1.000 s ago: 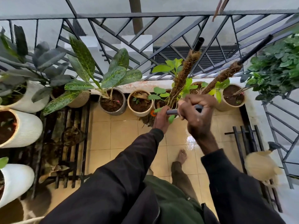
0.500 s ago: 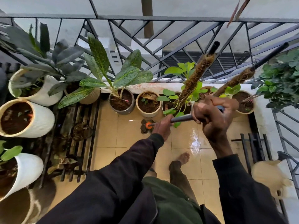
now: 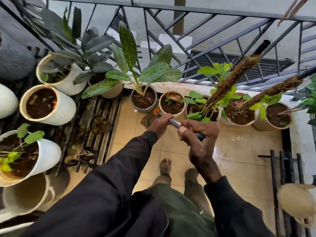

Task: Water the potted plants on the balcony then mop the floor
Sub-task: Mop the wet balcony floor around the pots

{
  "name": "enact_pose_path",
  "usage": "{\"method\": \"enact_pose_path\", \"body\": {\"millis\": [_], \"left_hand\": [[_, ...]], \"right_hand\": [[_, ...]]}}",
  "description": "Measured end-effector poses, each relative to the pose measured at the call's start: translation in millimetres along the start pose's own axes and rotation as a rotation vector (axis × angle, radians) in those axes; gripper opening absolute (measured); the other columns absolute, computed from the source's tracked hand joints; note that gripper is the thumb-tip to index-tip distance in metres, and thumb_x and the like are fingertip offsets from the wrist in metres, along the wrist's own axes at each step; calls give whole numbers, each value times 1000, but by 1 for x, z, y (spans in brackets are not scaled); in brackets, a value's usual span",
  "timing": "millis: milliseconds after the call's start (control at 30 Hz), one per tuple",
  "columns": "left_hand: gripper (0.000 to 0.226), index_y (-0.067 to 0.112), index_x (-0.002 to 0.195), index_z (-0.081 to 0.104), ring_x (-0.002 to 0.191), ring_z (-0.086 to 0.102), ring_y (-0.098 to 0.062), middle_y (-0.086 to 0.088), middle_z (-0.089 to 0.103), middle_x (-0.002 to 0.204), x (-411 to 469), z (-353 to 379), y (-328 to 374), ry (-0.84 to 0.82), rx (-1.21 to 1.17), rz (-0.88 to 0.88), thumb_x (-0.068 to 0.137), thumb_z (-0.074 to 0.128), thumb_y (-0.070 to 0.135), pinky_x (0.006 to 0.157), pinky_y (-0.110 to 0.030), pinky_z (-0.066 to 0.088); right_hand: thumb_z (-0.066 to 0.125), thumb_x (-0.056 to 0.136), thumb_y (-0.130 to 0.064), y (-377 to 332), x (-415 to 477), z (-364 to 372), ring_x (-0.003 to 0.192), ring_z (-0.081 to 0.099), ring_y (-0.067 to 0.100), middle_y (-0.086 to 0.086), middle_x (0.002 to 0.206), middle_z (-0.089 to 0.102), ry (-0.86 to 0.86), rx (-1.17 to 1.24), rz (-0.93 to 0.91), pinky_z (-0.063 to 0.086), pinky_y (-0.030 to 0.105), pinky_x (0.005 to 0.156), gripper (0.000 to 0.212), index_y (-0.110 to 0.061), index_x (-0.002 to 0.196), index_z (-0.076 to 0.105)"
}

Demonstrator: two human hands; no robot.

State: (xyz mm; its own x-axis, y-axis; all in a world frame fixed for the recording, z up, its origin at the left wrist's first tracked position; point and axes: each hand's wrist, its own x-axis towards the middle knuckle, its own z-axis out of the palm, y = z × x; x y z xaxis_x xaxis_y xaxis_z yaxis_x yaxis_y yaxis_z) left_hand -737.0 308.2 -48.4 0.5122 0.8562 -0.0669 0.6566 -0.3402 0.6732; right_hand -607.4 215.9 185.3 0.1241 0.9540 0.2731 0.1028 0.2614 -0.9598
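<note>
Beige floor tiles (image 3: 242,161), black railing (image 3: 196,10), yellow-speckled green leaves (image 3: 127,43) (veined), ribbed white pot (image 3: 63,108), orange-collared grey mop handle (image 3: 168,120)

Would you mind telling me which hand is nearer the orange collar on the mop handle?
Left. The left hand grips the grey handle just behind the orange collar; the right hand holds farther back.

Both hands, left (image 3: 159,124) ahead of right (image 3: 199,134), grip the mop handle (image 3: 168,119) over wet tiles (image 3: 242,151), its head (image 3: 149,119) just beside the pots (image 3: 144,101) along the railing (image 3: 188,11)
</note>
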Motion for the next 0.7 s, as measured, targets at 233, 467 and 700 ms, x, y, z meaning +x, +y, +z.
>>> {"method": "enact_pose_path", "body": {"millis": [233,467,700], "left_hand": [[26,18,94,52,85,57,-25,0,56,91,16,6,-5,-30,-120,-183,91,58,-7,72,-35,44],[18,19,96,49,79,57,-27,-6,56,87,44,4,26,-37,-140,-246,94,51,1,72,-46,51],[30,17,119,56,94,63,-25,-12,65,107,13,17,23,84,-61,-385,96,54,-1,79,-38,48]], "right_hand": [[55,84,-15,30,20,7,40,38,31,12,45,43,-3,2,108,31,45,40,37,-6,49,50],[56,78,-9,31,71,-33,38,29,15,-16,45,37,42,296,153,26,36,42,39,-28,45,47],[55,76,-4,54,89,-45,37,24,11,-6,44,27,7,530,268,25,25,43,37,-19,46,38]]}}
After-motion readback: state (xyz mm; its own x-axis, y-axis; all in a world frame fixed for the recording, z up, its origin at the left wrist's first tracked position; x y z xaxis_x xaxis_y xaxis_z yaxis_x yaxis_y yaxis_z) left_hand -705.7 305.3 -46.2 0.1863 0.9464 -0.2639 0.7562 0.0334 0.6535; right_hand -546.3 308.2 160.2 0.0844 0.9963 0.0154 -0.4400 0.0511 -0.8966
